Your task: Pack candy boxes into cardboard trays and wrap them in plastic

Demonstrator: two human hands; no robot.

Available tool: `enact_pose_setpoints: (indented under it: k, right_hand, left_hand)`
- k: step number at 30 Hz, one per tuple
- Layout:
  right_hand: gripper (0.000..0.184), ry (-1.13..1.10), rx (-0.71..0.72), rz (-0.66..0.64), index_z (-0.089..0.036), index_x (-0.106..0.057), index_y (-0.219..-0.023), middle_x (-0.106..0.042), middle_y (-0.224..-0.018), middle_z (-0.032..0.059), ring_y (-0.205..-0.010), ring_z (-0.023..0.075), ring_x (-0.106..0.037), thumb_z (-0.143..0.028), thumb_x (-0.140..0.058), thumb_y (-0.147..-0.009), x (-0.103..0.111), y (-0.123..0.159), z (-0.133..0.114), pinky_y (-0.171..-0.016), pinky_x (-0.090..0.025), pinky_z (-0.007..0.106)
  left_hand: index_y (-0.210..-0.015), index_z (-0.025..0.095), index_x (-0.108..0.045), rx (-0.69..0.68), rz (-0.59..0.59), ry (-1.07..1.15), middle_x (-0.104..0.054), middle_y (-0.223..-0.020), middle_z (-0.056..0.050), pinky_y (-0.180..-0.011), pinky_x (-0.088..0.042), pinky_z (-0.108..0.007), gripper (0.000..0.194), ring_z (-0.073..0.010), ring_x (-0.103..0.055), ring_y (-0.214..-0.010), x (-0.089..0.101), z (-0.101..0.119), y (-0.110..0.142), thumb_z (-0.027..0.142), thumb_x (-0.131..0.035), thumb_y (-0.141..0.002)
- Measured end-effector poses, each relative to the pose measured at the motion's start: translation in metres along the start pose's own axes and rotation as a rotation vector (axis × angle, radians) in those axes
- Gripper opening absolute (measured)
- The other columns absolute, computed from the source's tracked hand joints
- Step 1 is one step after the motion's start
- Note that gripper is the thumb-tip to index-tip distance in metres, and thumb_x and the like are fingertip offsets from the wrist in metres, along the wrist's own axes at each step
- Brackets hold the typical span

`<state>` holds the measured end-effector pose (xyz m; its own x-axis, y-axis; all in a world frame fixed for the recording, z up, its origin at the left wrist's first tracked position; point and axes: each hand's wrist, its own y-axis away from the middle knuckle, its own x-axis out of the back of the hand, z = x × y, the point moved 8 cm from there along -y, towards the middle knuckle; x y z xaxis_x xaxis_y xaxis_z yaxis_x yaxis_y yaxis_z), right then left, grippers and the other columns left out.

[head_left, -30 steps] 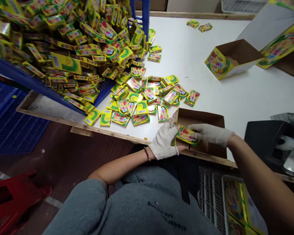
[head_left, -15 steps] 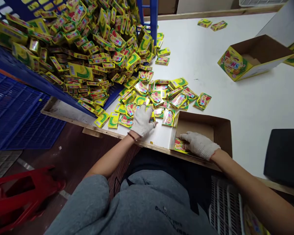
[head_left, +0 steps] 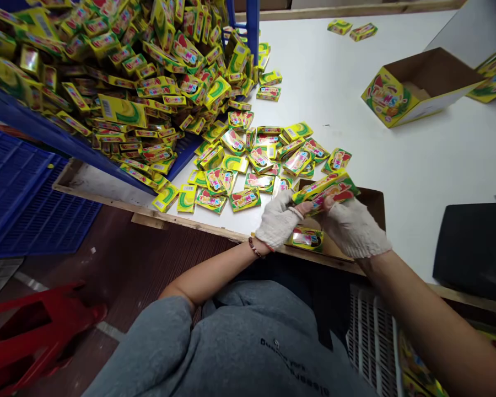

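Above the open cardboard carton (head_left: 374, 207), my two gloved hands are close together. My left hand (head_left: 279, 220) and my right hand (head_left: 355, 227) both grip small yellow-and-green printed boxes (head_left: 328, 190), which are tilted with their printed faces partly up. How many boxes are in the grip I cannot tell. Inside the carton's near left corner lies a similar small box (head_left: 307, 239). Left of my hands, a loose heap of these boxes (head_left: 259, 160) is spread on the white table (head_left: 397, 165).
A large blue crate (head_left: 254, 38) full of small boxes lies tipped at the left. A printed carton (head_left: 397, 96) stands at the back right, and a dark object (head_left: 471, 248) sits at the right. On the floor are a red stool (head_left: 45, 325) and blue crates (head_left: 37, 193).
My left hand has moved right from the heap to the carton. My right hand has risen from inside the carton, and both now hold small boxes above it.
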<state>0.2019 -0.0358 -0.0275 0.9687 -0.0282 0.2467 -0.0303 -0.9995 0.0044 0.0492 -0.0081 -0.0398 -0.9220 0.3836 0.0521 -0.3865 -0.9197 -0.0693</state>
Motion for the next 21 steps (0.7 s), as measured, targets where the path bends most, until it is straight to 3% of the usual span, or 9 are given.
enact_pose_setpoints:
  k: [3,6,9,12,16,21]
  right_hand:
    - [0.053,0.008,-0.049,0.066,-0.029,-0.068,-0.135,-0.080,-0.130,0.0122,-0.115,0.0333,-0.077,-0.063,-0.069,-0.095,0.037,-0.008,0.012,-0.098,-0.067,0.051]
    - [0.038,0.323,-0.097,-0.134,-0.027,-0.075,-0.121,-0.083,-0.118,0.0105,-0.108,0.0348,-0.077,-0.046,-0.072,-0.089,0.052,-0.029,0.031,-0.099,-0.065,0.053]
    - [0.031,0.599,-0.099,-0.408,-0.024,-0.081,-0.115,-0.083,-0.121,0.0109,-0.115,0.0354,-0.076,-0.034,-0.066,-0.090,0.031,-0.045,0.056,-0.107,-0.061,0.053]
    - [0.028,0.717,-0.118,-0.502,-0.025,-0.080,-0.115,-0.083,-0.119,0.0101,-0.109,0.0302,-0.075,-0.027,-0.067,-0.090,0.000,-0.053,0.075,-0.097,-0.061,0.042]
    - [0.015,0.867,-0.095,-0.487,-0.023,-0.079,-0.105,-0.079,-0.109,0.0092,-0.093,0.0238,-0.071,-0.027,-0.072,-0.092,-0.026,-0.051,0.084,-0.078,-0.054,0.031]
    - [0.017,0.996,-0.027,-0.500,-0.022,-0.083,-0.104,-0.077,-0.110,0.0131,-0.099,0.0274,-0.071,-0.028,-0.068,-0.097,-0.031,-0.042,0.075,-0.085,-0.053,0.035]
  left_hand:
    - [-0.107,0.019,-0.072,-0.145,0.028,-0.318,-0.070,-0.102,-0.008,-0.092,-0.062,-0.042,0.042,-0.0248,-0.068,-0.096,0.009,0.005,0.011,0.061,-0.073,-0.101]
    - [-0.126,0.020,-0.071,-0.195,0.016,-0.679,-0.069,-0.123,-0.012,-0.105,-0.059,-0.045,0.034,-0.0289,-0.068,-0.117,0.035,0.004,0.015,0.043,-0.072,-0.101]
    - [-0.132,0.022,-0.069,-0.021,-0.047,-1.108,-0.065,-0.133,-0.014,-0.108,-0.055,-0.048,0.040,-0.0340,-0.064,-0.126,0.069,-0.010,0.009,0.031,-0.076,-0.093]
    - [-0.138,0.019,-0.066,0.155,-0.091,-1.381,-0.067,-0.132,-0.017,-0.111,-0.051,-0.053,0.049,-0.0392,-0.062,-0.128,0.102,-0.024,0.003,0.028,-0.076,-0.090]
    - [-0.135,0.017,-0.068,0.177,-0.087,-1.347,-0.069,-0.126,-0.017,-0.108,-0.054,-0.050,0.046,-0.0374,-0.066,-0.123,0.117,-0.036,0.003,0.030,-0.077,-0.092]
    - [-0.145,0.019,-0.061,-0.079,0.080,-0.909,-0.068,-0.127,-0.012,-0.105,-0.060,-0.042,0.062,-0.0278,-0.069,-0.116,0.101,-0.024,0.007,0.041,-0.083,-0.092]
